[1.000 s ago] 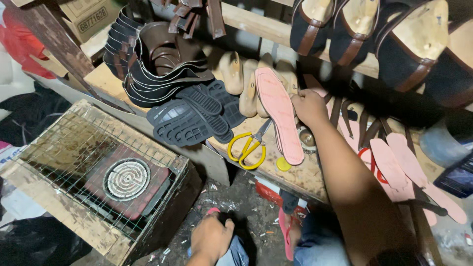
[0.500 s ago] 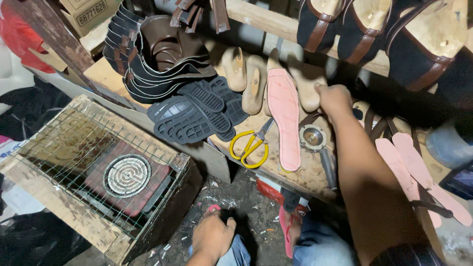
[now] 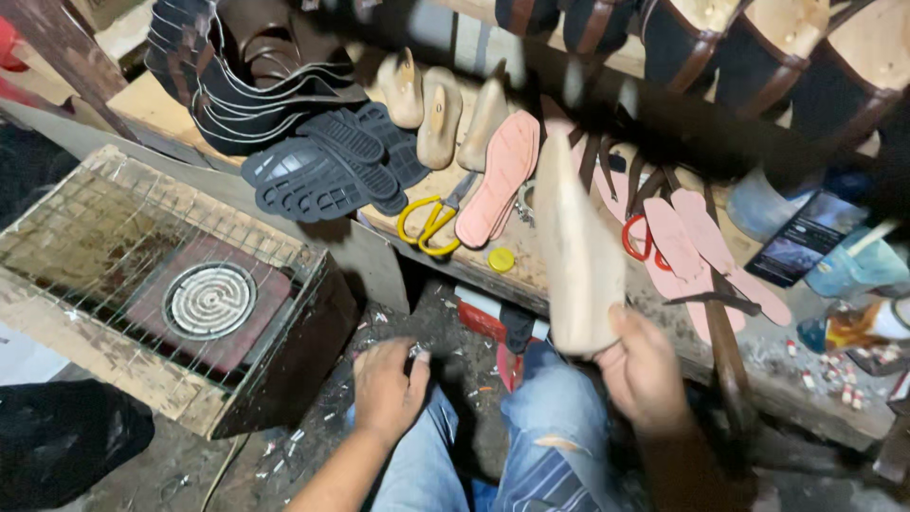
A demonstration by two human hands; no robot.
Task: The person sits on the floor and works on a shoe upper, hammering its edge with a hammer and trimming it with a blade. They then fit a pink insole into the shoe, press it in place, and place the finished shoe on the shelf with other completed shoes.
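My right hand (image 3: 647,372) grips the heel end of a pale wooden shoe last (image 3: 578,254) and holds it upright in front of the workbench (image 3: 531,275); the last is blurred by motion. My left hand (image 3: 387,387) rests on my left knee, fingers loosely spread, holding nothing. On the bench behind the last lie a pink insole (image 3: 500,174), yellow-handled scissors (image 3: 431,221) and a small yellow cap (image 3: 501,259). Three more wooden lasts (image 3: 442,114) stand at the back of the bench.
Black rubber soles (image 3: 327,171) and stacked dark uppers (image 3: 242,85) lie at the bench's left. A wire-covered box with an electric coil heater (image 3: 204,299) sits lower left. Pink insoles and straps (image 3: 697,251), a phone (image 3: 804,237) and bottles (image 3: 858,327) lie right. Finished sandals (image 3: 758,47) hang above.
My right hand has come back from the bench toward my lap, now carrying a wooden last it picked up there. The view has tilted down and closer; my left hand has stayed on my knee.
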